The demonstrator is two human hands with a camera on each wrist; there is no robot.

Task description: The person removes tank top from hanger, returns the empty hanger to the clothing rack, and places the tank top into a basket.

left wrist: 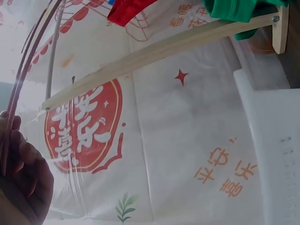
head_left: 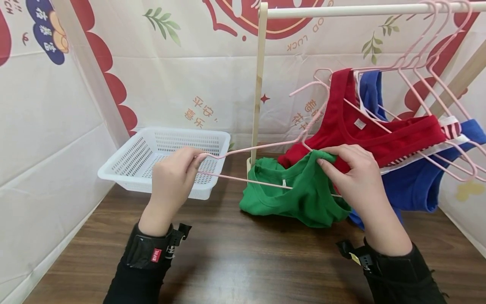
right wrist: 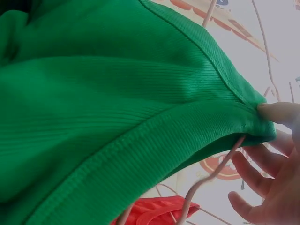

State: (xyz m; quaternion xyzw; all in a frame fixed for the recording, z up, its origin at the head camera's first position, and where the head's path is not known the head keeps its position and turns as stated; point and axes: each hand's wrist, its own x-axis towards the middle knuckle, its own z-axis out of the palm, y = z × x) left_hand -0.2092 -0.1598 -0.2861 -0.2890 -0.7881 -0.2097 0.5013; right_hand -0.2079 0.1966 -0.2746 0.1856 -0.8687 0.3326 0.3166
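My left hand (head_left: 172,179) pinches one end of a pink hanger (head_left: 262,147), also visible at the edge of the left wrist view. Between thumb and fingers, my right hand (head_left: 353,171) grips the shoulder strap of a green tank top (head_left: 288,202). The hanger's other arm runs inside that strap, and its lower bar crosses the neckline. In the right wrist view the green fabric (right wrist: 140,93) fills much of the picture, with the pink hanger (right wrist: 206,180) coming out below the strap. The shirt's other strap hangs loose, and its lower part lies bunched low over the table.
A white perforated basket (head_left: 163,131) stands at the back left on the brown wooden table (head_left: 228,261). At right, a red tank top (head_left: 395,131) and blue garments (head_left: 406,190) hang on pink hangers from a rack rail (head_left: 341,11). The rack's wooden post (head_left: 258,84) rises behind the green shirt.
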